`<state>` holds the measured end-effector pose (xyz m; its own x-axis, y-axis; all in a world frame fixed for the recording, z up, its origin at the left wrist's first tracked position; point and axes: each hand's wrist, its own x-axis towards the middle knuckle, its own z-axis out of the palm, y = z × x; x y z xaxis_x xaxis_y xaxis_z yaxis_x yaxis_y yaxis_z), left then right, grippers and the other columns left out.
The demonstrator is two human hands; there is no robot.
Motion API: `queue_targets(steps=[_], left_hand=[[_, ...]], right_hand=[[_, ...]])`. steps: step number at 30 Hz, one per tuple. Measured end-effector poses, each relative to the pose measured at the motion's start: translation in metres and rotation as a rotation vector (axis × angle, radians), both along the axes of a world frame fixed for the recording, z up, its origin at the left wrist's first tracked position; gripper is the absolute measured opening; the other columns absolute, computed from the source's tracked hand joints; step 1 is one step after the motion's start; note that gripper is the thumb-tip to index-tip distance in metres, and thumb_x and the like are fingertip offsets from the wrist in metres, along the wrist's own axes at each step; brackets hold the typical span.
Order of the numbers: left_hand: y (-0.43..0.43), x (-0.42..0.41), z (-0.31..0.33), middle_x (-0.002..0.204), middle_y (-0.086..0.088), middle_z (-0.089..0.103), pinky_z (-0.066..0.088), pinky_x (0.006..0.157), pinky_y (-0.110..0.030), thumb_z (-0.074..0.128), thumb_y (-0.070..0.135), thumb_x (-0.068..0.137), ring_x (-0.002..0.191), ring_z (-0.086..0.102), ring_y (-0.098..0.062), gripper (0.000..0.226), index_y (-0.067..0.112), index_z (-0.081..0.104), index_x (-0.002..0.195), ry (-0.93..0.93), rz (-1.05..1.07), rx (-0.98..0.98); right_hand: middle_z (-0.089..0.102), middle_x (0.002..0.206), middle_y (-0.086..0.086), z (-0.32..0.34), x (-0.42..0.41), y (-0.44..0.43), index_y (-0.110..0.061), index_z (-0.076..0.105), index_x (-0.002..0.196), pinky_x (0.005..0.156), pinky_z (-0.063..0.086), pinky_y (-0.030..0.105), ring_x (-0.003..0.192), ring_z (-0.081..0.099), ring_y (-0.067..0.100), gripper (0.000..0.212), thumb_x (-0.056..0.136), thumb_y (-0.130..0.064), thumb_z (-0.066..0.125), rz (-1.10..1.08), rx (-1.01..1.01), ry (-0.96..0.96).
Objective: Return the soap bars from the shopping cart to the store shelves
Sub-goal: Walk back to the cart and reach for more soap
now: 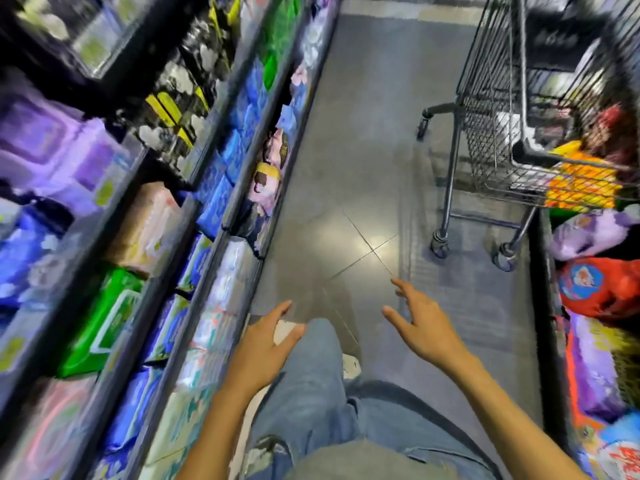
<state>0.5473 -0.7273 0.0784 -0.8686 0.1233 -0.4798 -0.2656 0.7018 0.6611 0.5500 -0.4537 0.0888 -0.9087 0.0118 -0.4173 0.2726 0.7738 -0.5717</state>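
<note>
The wire shopping cart [491,109] stands on the aisle floor at the upper right, with orange and yellow packs [581,181] and red items visible through its mesh; no soap bar can be told apart in the blur. Store shelves [194,209] run along the left, full of blue, purple, green and white packs. My left hand [266,344] hangs low near the shelf edge with fingers straight and holds nothing. My right hand [419,323] is stretched forward over the floor, fingers spread, empty, well short of the cart.
A second shelf row [543,306] on the right holds purple, red and orange packs. My jeans-clad legs [322,403] and a white shoe are below the hands. Grey tiled floor [363,161] runs between the shelves up to the cart.
</note>
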Motion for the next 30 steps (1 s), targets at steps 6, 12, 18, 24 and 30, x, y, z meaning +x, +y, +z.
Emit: queue_targets(steps=[6, 12, 18, 24, 30], left_hand=[[0.004, -0.113, -0.018, 0.137, 0.003, 0.053, 0.038, 0.096, -0.022, 0.057, 0.046, 0.087, 0.125, 0.049, -0.012, 0.057, 0.027, 0.043, 0.139, 0.017, 0.052, -0.004], [0.031, -0.273, -0.009, 0.138, 0.002, 0.051, 0.037, 0.104, -0.027, 0.051, 0.069, 0.079, 0.127, 0.047, -0.012, 0.071, 0.029, 0.043, 0.138, -0.002, -0.110, 0.017], [0.102, -0.462, 0.012, 0.133, 0.005, 0.054, 0.038, 0.100, -0.024, 0.058, 0.056, 0.083, 0.122, 0.052, -0.014, 0.059, 0.027, 0.047, 0.134, 0.030, -0.399, 0.050], [0.201, -0.596, 0.020, 0.129, -0.003, 0.058, 0.032, 0.083, -0.012, 0.061, 0.024, 0.090, 0.114, 0.056, -0.018, 0.043, 0.013, 0.051, 0.130, 0.111, -0.572, 0.079], [0.281, -0.683, 0.007, 0.132, 0.000, 0.056, 0.034, 0.085, -0.012, 0.060, 0.028, 0.089, 0.108, 0.054, -0.009, 0.045, 0.016, 0.050, 0.132, 0.061, -0.609, 0.102]], right_hand=[[0.046, 0.142, 0.004, -0.010, -0.124, 0.005, -0.024, 0.027, 0.146, 0.097, 0.043, 0.038, 0.122, 0.051, 0.023, 0.060, 0.094, -0.042, 0.050, 0.008, -0.014, 0.005], [0.043, 0.145, 0.002, -0.013, -0.228, 0.024, -0.026, 0.026, 0.146, 0.103, 0.040, 0.042, 0.130, 0.044, 0.020, 0.060, 0.094, -0.044, 0.049, -0.141, -0.048, -0.053], [0.040, 0.147, -0.001, -0.008, -0.314, 0.053, -0.028, 0.026, 0.147, 0.106, 0.038, 0.038, 0.134, 0.040, 0.019, 0.058, 0.095, -0.040, 0.049, -0.414, -0.086, -0.055], [0.053, 0.136, 0.008, -0.015, -0.371, 0.096, -0.024, 0.031, 0.144, 0.098, 0.040, 0.033, 0.125, 0.049, 0.025, 0.056, 0.094, -0.036, 0.053, -0.665, -0.092, -0.103], [0.046, 0.143, 0.005, -0.032, -0.457, 0.172, -0.021, 0.033, 0.144, 0.101, 0.040, 0.036, 0.129, 0.045, 0.024, 0.057, 0.093, -0.039, 0.052, -0.718, -0.097, -0.139]])
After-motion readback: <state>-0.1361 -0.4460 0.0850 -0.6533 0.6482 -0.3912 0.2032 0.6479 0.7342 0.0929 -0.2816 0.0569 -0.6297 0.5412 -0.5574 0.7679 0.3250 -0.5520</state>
